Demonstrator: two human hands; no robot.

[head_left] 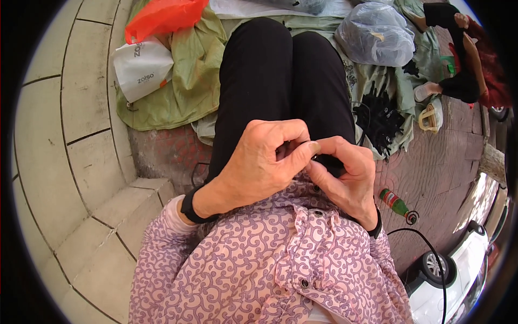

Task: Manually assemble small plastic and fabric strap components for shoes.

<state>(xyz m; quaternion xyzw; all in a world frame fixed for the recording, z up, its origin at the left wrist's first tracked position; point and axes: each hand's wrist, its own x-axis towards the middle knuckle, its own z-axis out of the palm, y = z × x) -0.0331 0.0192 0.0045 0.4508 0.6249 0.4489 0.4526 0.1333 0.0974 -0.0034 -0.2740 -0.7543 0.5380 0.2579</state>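
Observation:
Over my lap, my left hand [264,162] and my right hand [349,171] meet at the fingertips. Both are closed, thumbs and forefingers pinched together. Something small and dark [315,157] shows between the fingertips, too little of it visible to name. The other fingers of my left hand curl under and are partly hidden. Beneath the hands are black trousers [259,81] and the lower front of a patterned buttoned shirt [232,248]. To the right of my knees, a heap of thin black pieces [380,119] lies on a greenish cloth.
Left of my legs, a white bag [143,70] and a red plastic bag [167,19] rest on a green sack [194,70]. A filled clear plastic bag [375,35] sits ahead right. Another person [480,59] sits beyond it. A green bottle [394,202] lies on the paving.

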